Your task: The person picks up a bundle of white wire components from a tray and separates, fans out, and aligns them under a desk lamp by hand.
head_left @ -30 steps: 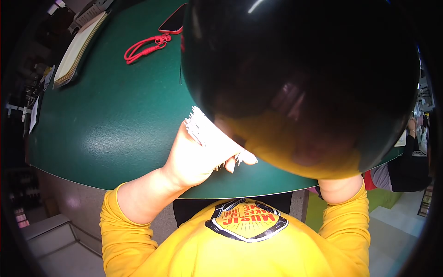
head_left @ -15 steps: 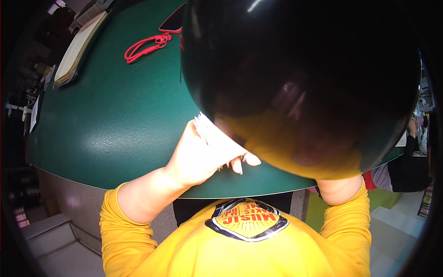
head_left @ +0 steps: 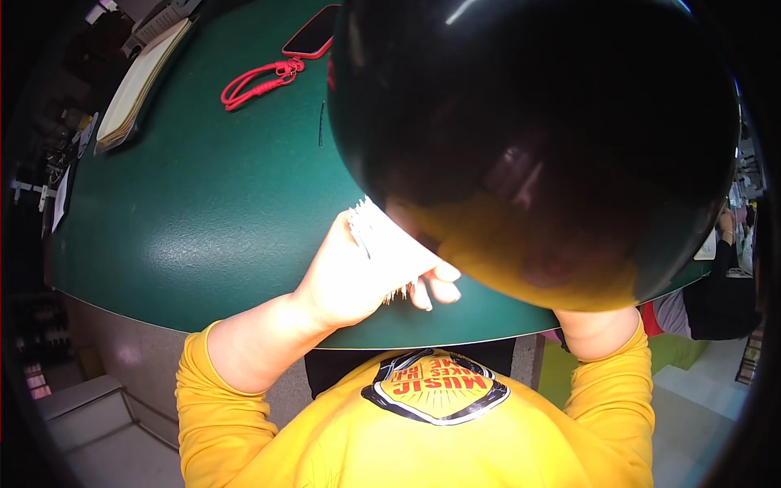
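Observation:
My left hand [head_left: 370,264] is closed over the green table [head_left: 203,187], beside the lower left edge of a large glossy black dome [head_left: 537,122]. A bundle of thin bristle-like strands [head_left: 359,218] is in its grip. Pale ends poke out above the thumb side, and others show below the palm. Strong light washes out detail, so I cannot tell what kind of strands they are. Behind the dome my right hand is hidden; only the wrist and forearm [head_left: 599,332] show below its rim.
A red-cased phone [head_left: 313,32] with a red wrist strap [head_left: 252,85] lies at the back. A thin dark strip [head_left: 321,124] is near the dome. A paper stack [head_left: 142,85] sits at the left edge. At far right another person's dark sleeve [head_left: 720,281] shows.
The dome appears slightly farther right and up, baring more of the thin dark strip. My left hand has shifted slightly right, its fingertips a little more visible. The bundle stays in its grip.

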Demonstrator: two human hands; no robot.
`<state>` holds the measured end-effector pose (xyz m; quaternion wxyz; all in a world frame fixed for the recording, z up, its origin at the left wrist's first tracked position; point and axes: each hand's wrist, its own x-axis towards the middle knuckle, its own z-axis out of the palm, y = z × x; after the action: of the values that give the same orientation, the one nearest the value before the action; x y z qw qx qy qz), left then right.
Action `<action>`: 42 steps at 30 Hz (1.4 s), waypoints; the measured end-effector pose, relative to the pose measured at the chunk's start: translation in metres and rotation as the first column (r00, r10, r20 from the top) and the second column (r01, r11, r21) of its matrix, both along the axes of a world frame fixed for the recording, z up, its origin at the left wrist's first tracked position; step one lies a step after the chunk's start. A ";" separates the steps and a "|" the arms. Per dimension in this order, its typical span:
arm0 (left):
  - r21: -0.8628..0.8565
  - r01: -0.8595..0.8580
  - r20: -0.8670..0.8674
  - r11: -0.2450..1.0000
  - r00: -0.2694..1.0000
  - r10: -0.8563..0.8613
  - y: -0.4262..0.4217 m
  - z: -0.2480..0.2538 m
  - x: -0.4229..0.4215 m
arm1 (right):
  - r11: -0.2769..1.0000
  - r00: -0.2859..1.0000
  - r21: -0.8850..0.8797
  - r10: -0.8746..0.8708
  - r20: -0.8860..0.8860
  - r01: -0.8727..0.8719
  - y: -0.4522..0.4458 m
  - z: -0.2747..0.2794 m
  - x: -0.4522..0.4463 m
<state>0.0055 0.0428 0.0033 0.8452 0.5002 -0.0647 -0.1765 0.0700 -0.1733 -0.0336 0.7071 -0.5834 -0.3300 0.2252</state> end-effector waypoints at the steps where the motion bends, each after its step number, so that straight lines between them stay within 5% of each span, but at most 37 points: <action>1: 0.003 0.037 -0.020 0.999 0.999 -0.037 0.001 -0.004 0.000 | 1.000 1.000 0.000 0.000 -0.003 0.000 -0.004 0.000 -0.002; 7: 0.077 0.091 -0.103 0.993 0.991 -0.083 -0.001 -0.003 0.001 | 1.000 1.000 0.004 -0.005 -0.023 0.005 -0.008 0.000 0.005; 13: 0.073 -0.171 0.112 0.982 0.980 0.163 -0.002 -0.031 -0.001 | 1.000 0.999 0.009 -0.008 -0.039 0.008 0.004 0.001 -0.003; 16: 0.047 -0.139 -0.021 0.989 0.990 0.140 0.001 -0.014 -0.001 | 1.000 0.999 0.011 -0.011 -0.052 0.012 -0.010 0.001 -0.002; 28: -0.002 -0.058 0.028 0.998 0.998 0.058 0.001 -0.018 0.000 | 1.000 0.996 0.016 -0.008 -0.091 0.010 -0.010 0.002 0.002; 37: -0.250 -0.025 -0.088 0.968 0.996 0.004 -0.003 -0.023 -0.003 | 1.000 0.992 0.018 -0.009 -0.122 0.012 -0.014 0.002 0.000; 42: -0.333 0.035 -0.008 0.942 0.999 -0.040 -0.001 -0.032 -0.003 | 1.000 0.990 0.019 -0.006 -0.140 0.009 -0.015 0.003 0.001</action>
<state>0.0030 0.0418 -0.0290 0.9145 0.3478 -0.0970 -0.1826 0.0707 -0.1879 -0.0309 0.7349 -0.5606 -0.2796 0.2597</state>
